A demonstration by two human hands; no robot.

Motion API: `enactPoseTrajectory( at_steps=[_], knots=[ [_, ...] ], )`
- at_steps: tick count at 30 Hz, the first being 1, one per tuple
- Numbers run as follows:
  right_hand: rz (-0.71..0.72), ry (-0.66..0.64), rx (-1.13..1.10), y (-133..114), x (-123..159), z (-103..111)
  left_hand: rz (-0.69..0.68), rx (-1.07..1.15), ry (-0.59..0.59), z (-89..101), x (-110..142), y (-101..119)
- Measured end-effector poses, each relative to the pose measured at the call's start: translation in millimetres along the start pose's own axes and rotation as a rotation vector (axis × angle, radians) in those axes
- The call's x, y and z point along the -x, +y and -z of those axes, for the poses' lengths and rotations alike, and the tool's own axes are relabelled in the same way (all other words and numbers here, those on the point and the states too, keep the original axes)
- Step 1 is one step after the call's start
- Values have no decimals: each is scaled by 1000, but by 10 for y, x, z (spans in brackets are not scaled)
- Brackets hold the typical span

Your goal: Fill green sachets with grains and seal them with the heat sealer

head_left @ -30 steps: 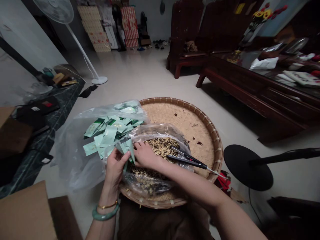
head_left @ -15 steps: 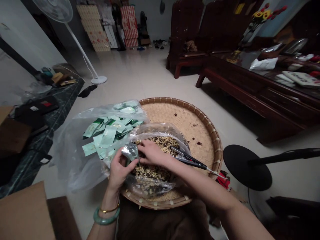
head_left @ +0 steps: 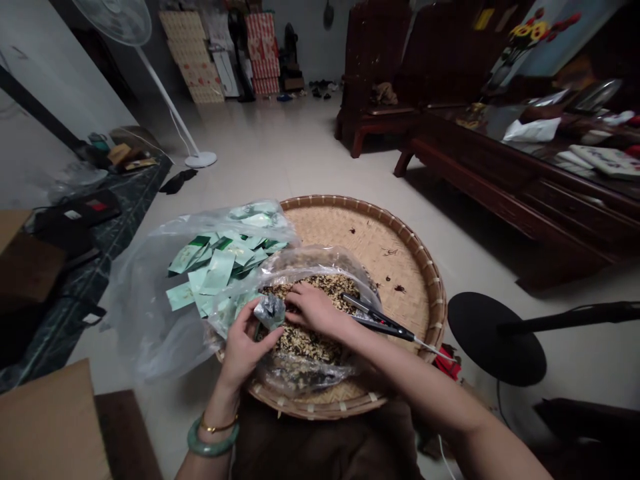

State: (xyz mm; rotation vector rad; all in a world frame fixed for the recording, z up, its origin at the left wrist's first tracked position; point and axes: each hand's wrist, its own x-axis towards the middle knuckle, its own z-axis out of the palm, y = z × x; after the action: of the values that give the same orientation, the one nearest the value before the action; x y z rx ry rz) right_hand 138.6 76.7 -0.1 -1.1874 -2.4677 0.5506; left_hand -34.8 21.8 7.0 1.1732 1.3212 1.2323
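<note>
The left hand (head_left: 244, 348) is clamped on a small green pouch with silvery lining (head_left: 271, 311), over the loose yellow-and-black flakes (head_left: 306, 345). Its mouth has just opened, so the inside is reachable. The right hand (head_left: 316, 309) is beside; its grip I cannot tell.

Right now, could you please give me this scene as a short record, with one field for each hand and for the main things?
Left hand: holds an opened packet, silver inside showing
Right hand: over the mix, close to the packet; grip unclear
Mix: in a clear bag on the tray
Iron: partly over the mix, arms apart
Loose packets: heaped at the mouth of a cloudy bag
Tray: round, woven, some dark bits
</note>
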Motion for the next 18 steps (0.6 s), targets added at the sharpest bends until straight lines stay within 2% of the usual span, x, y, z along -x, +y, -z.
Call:
enactPoseTrajectory(
  at_steps=[2, 4, 8, 10, 12, 15, 18],
  knots=[
    [-44, 54, -119, 45, 64, 66, -16, -14, 3, -43, -2, -9],
    [-125, 173, -320, 74, 120, 118, -47, -43, -11, -87, -3, -16],
    [-406, 450, -941, 76, 199, 158, -126, -126, -68, -141, -8, -32],
    [-563, 482, -1243, 59, 235, 153, -157, -166, -76, -153, -10, -43],
    [-648, 464, -1433, 39, 272, 140, -177, -196, -82, -165, -10, -51],
    [-658, 444, -1635, 8, 320, 128, -212, -245, -99, -195, -6, -38],
    [-626, 505, -1733, -17, 345, 159, -267, -325, -104, -230, 2, -2]
  ],
)
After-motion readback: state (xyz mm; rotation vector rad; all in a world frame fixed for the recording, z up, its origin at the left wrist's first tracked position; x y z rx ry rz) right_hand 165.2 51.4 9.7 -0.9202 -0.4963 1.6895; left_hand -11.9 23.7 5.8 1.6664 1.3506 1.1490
